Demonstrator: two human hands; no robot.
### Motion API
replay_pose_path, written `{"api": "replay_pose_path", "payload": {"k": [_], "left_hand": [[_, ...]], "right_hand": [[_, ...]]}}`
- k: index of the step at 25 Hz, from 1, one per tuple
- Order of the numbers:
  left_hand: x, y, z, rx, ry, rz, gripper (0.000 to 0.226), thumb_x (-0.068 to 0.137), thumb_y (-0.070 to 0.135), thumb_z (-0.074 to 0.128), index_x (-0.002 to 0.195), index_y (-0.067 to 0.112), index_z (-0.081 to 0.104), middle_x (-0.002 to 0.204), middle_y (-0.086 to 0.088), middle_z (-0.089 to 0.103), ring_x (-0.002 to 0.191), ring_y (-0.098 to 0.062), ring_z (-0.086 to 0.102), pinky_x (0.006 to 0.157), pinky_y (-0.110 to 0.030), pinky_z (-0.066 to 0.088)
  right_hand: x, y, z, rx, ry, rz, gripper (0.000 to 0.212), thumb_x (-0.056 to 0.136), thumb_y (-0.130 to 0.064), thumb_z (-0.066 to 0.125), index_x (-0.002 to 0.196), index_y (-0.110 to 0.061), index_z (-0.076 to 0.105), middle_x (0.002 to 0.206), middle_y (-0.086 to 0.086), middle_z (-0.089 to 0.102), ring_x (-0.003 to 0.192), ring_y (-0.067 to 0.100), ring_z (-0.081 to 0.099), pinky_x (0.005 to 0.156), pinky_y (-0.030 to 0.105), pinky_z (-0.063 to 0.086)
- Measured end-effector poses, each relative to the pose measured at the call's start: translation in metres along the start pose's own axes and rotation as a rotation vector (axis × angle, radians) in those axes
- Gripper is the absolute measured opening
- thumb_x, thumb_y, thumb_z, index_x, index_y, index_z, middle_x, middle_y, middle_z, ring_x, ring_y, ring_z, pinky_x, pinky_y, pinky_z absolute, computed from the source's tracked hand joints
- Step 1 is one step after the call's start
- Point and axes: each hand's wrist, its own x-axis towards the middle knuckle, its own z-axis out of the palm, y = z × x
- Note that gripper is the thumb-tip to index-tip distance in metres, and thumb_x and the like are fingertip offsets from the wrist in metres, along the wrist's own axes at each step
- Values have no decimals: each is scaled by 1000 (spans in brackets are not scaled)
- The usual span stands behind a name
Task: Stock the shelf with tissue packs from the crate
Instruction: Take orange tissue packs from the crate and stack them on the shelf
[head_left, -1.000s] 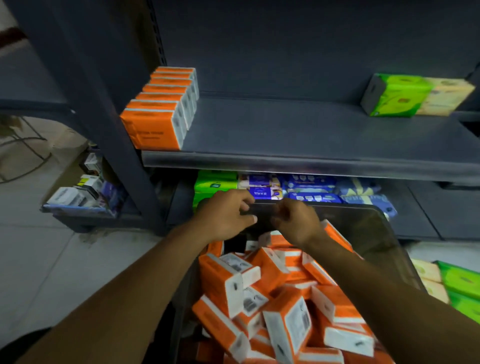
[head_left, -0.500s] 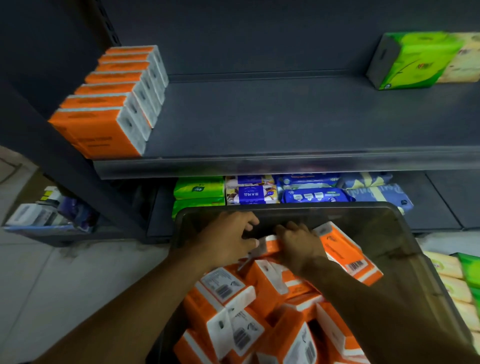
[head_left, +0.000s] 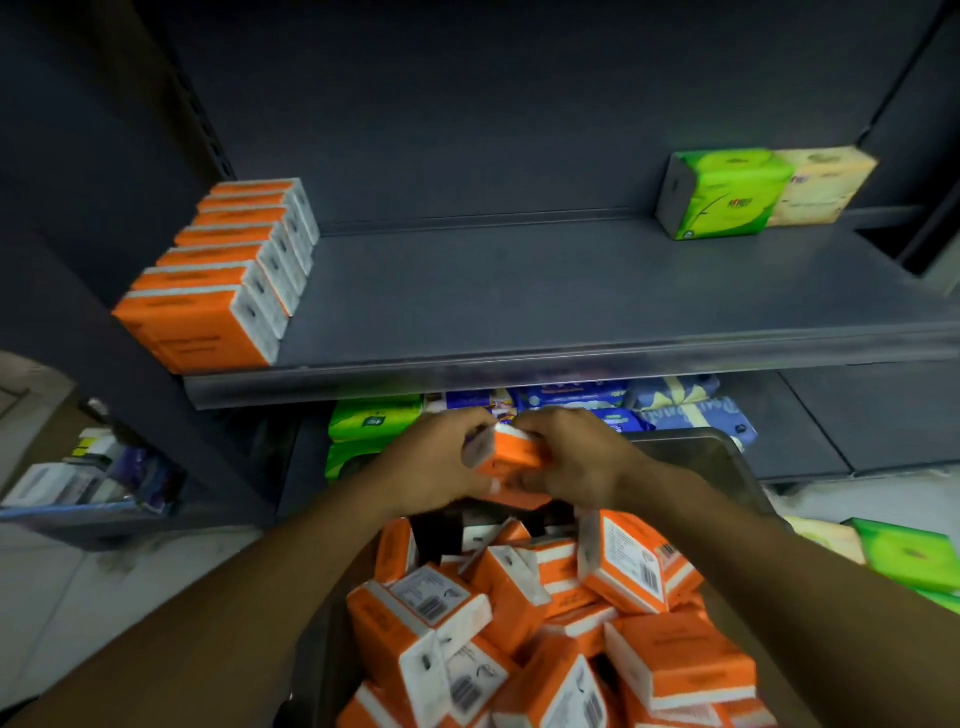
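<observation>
Left hand (head_left: 436, 467) and right hand (head_left: 576, 462) grip an orange tissue pack (head_left: 511, 454); up-left, one row (head_left: 218, 291) lines the shelf (head_left: 519, 312), but the heaped crate (head_left: 722, 467) below suggests most stocking remains.

No wording can be read; only blurred barcodes (head_left: 432, 606) show on the orange tissue packs (head_left: 621, 561).

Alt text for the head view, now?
The left hand and right hand grip an orange tissue pack over a grey crate heaped with more packs. Ahead, a dark shelf holds a row of orange packs at its left and a green pack at far right.
</observation>
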Motion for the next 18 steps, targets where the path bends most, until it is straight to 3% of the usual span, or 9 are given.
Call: {"api": "replay_pose_path", "payload": {"k": [4, 7, 11, 14, 18], "left_hand": [[-14, 14, -25, -200, 140, -51, 38, 70, 25, 84, 102, 24, 64, 100, 3, 72, 93, -16, 69, 83, -42, 58], [-33, 26, -43, -584, 245, -127, 38, 79, 6, 79, 111, 22, 65, 111, -3, 72, 100, -17, 71, 90, -40, 57], [-52, 34, -76, -872, 342, -152, 34, 85, 1, 70, 116, 15, 64, 115, -6, 72, 107, -22, 69, 91, -41, 57], [-51, 25, -103, -960, 360, -126, 38, 87, 1, 66, 124, 12, 60, 116, -5, 72, 108, -19, 68, 89, -38, 57], [-24, 5, -132, -853, 553, -146, 38, 84, 5, 73, 118, 16, 60, 109, -3, 74, 102, -19, 70, 87, -39, 57]], "right_hand": [[-9, -16, -28, 188, 191, 4, 55, 73, -36, 82, 123, -28, 60, 114, -8, 63, 104, 13, 59, 89, 27, 48], [-15, -28, -49, 558, 328, 59, 65, 72, -25, 86, 130, -25, 56, 110, -9, 62, 93, 6, 62, 74, 9, 47], [-11, -50, -67, 1053, 298, 30, 60, 79, -10, 80, 131, -21, 53, 111, 8, 67, 94, 17, 71, 69, 25, 58], [12, -66, -76, 1141, 254, -42, 40, 82, -5, 75, 118, -14, 63, 111, 16, 68, 93, 22, 72, 73, 33, 59], [63, -77, -87, 1065, 246, -67, 34, 82, -2, 74, 114, -8, 63, 101, 13, 69, 87, 18, 70, 70, 23, 57]]}}
